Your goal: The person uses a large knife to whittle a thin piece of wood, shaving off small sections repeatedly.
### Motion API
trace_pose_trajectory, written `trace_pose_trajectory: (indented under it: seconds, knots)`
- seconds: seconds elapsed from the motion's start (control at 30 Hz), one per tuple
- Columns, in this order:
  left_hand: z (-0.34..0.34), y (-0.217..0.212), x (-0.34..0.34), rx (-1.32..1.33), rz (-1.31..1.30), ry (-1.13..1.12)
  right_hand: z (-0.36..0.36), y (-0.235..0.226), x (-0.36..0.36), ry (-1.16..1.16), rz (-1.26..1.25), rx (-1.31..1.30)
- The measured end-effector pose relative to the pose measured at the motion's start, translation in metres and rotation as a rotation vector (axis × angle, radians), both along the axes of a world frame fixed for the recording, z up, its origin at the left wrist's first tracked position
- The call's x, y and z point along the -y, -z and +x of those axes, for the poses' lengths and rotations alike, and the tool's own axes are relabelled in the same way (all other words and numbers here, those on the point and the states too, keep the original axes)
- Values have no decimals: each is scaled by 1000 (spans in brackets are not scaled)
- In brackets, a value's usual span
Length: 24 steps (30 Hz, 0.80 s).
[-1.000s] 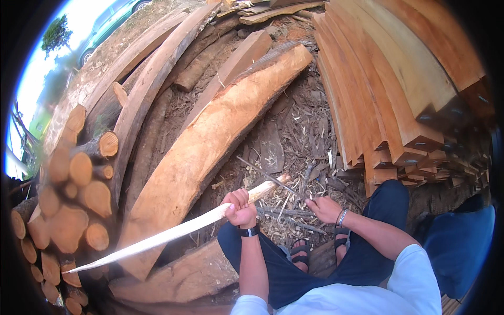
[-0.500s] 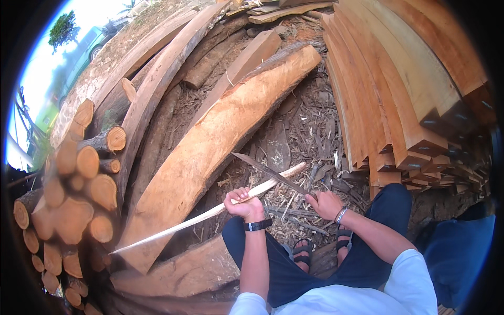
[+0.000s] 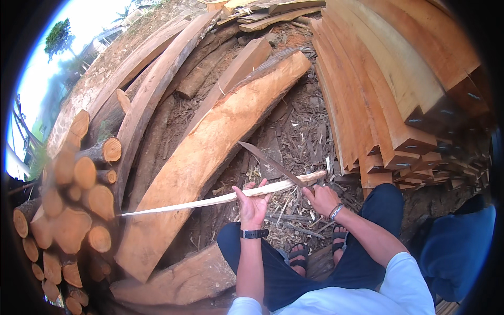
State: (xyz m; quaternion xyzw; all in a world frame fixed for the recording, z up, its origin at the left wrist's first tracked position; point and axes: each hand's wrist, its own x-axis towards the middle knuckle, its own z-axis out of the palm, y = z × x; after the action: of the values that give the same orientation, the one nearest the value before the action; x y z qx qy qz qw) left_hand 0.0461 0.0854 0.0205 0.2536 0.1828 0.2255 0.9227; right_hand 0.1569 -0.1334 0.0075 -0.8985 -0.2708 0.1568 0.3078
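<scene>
Your left hand (image 3: 254, 207) is open, palm up, fingers spread, with the long pale stick (image 3: 223, 199) lying across it between thumb and fingers. Your right hand (image 3: 322, 201) is closed around the handle end of a long dark blade (image 3: 270, 163), which points away from you and to the left. The blade crosses the stick near its thicker right end; you can't tell from this view whether the edge touches the wood.

The stick is held above the ground (image 3: 310, 118), and its thin tip reaches left over the near end of the big bark-edged slab (image 3: 210, 142), close to the stacked round logs (image 3: 69, 231) by the ground's left edge. That slab slants from your near left toward the far middle. Pale shavings (image 3: 286, 205) litter the ground below your hands. To your right stands a stack of sawn beams (image 3: 367, 94), cut ends toward you. Another rough slab (image 3: 178, 278) lies at the ground's near edge, beside your left knee (image 3: 231, 241).
</scene>
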Motion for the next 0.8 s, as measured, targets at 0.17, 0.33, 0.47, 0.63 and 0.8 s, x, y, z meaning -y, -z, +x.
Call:
trace_pose_trajectory:
  seconds: [0.17, 0.33, 0.47, 0.63, 0.8]
  knots:
    - [2, 4, 6, 53, -71, 160, 18, 12, 2, 124, 47, -4]
    - [6, -9, 18, 96, 18, 260, 26, 8, 7, 176, 91, 28]
    - [12, 7, 28, 107, 40, 45, 17, 4, 4, 98, 83, 62]
    - [14, 13, 30, 62, 172, -232, -1, -18, 3, -105, -11, 147]
    - [11, -4, 26, 147, 290, -236, 18, -7, 8, 48, 22, 105]
